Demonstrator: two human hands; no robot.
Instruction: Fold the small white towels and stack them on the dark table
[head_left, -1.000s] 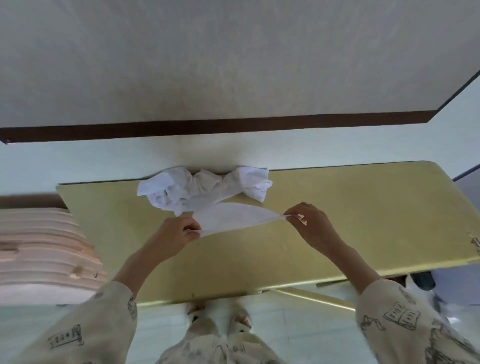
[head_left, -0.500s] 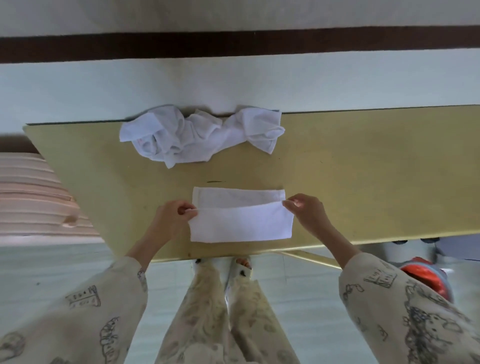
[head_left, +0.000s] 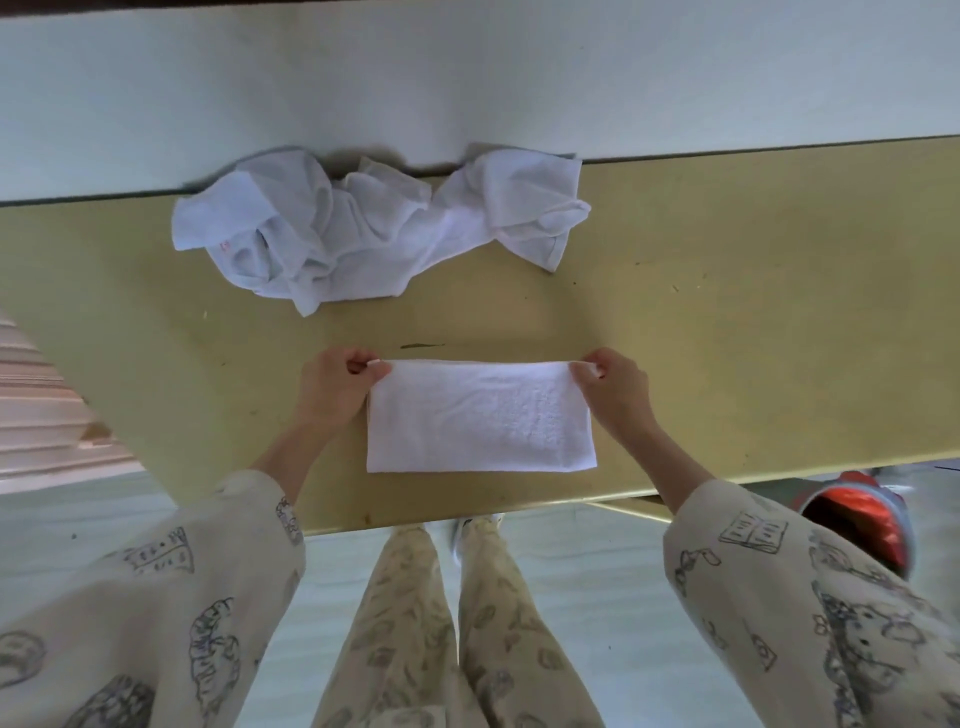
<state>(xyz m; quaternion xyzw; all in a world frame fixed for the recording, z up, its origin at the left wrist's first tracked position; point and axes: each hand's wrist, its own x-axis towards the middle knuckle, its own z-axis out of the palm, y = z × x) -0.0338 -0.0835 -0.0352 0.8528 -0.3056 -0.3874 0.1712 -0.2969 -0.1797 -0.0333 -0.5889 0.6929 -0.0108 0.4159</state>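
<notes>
Yellowish tabletop carries your folded towel, its far corners pinched by your left grip and right grip. First fold looks done; next, fold it across. Beyond both grips waits the crumpled pile.

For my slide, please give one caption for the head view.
Both hands pinch the far corners of a folded towel; crumpled towels wait behind.
</notes>
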